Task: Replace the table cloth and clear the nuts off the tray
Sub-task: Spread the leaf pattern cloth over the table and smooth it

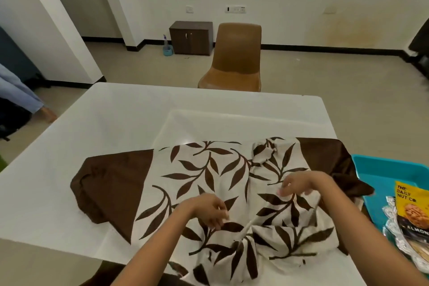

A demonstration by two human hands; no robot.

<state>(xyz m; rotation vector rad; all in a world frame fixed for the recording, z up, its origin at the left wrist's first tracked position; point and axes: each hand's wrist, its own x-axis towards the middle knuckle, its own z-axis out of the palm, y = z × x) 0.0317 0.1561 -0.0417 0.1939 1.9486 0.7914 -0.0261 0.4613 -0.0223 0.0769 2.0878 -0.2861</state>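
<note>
Cloth [209,169] lies bunched on the table [116,123], left hand [209,211] and right hand [301,184] curling fingers into its folds, apparently to spread it flat

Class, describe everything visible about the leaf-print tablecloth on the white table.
The tablecloth is cream fabric printed with brown leaves, with plain brown ends. It lies crumpled and partly spread on the white table, bunched at the near edge. The left hand and right hand touch it with curled fingers; whether they grip is unclear.
</note>
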